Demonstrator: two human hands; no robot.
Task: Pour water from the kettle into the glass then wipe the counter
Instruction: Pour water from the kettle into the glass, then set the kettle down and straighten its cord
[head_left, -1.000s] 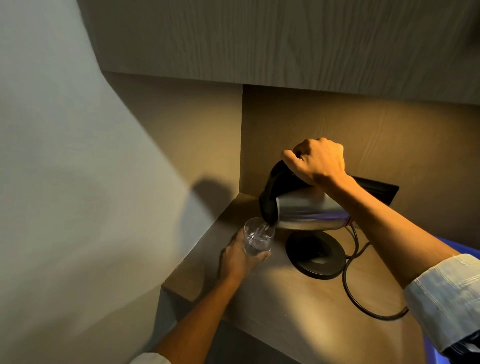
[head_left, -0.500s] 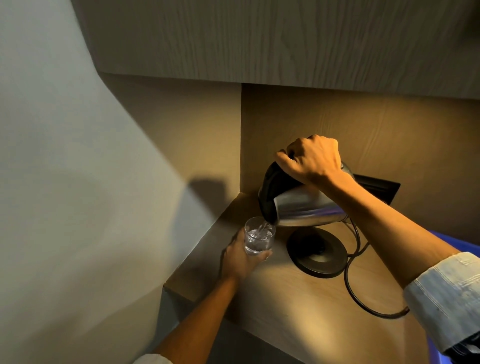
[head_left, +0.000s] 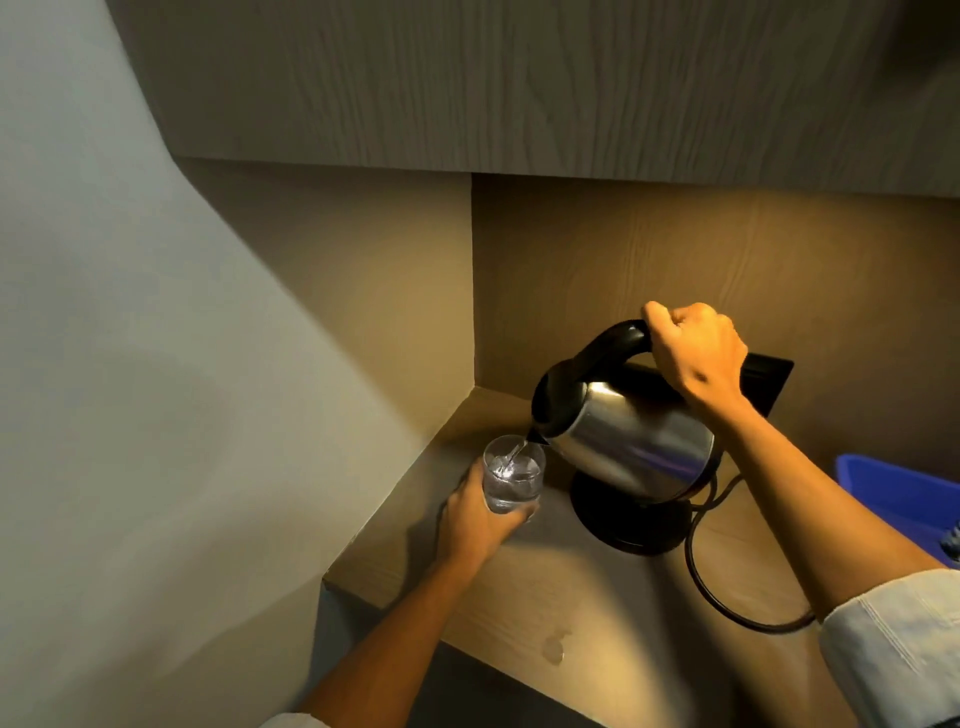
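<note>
Kettle (head_left: 631, 441) tilted above base (head_left: 631, 525), cord (head_left: 727, 597), blue bin (head_left: 904, 493) beside

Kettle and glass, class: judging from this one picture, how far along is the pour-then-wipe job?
Done: the kettle is off its base, gripped by the right hand.
In hand: it tilts, water streaming into the glass held by the left hand; the glass looks partly full.
Left: wiping the counter, where a small wet spot shows. No cloth is visible.

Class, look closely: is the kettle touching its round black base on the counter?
Apart. The head view shows the kettle lifted and tilted in the right hand, its bottom edge raised clear of the base.
</note>
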